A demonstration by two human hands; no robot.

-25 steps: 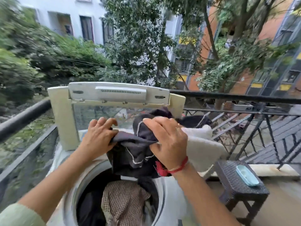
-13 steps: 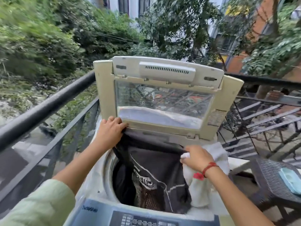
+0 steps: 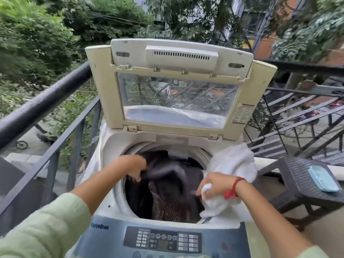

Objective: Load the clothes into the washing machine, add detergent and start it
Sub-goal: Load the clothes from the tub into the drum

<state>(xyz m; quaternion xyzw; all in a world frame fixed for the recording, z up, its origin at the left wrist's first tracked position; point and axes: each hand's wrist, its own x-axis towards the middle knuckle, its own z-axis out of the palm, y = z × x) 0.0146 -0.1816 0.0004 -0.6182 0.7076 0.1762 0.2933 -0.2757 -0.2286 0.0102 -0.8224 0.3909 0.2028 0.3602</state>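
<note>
1. Fingers (image 3: 203, 181) of the right hand (image 3: 216, 184) are curled tight round a bunch of the white towel (image 3: 232, 164), at about four o'clock on the drum mouth (image 3: 119, 192).
2. That towel lies over the rim from two to five o'clock, with part of it spilling onto the top of the washing machine (image 3: 111, 146).
3. Over to the left hand (image 3: 135, 164), at ten o'clock on the drum mouth: it's down on the dark garment (image 3: 167, 172), but the fingers (image 3: 136, 176) are a smear of blur, so I can't tell if they grip it or only touch it.
4. The dark garment is half inside the drum, humped up between the two hands.
5. Beneath it, towards six o'clock, a checked cloth (image 3: 167, 203) sits deeper in the drum.
6. At twelve o'clock the lid (image 3: 104, 86) stands upright and open, and you can see through its clear window.
7. At six o'clock, nearest the camera, is the blue control panel (image 3: 162, 239) with its rows of buttons.
8. At three o'clock of the machine a dark wicker table (image 3: 297, 185) carries a teal case (image 3: 323, 178).
9. A black railing (image 3: 46, 101) runs past at nine o'clock.
</note>
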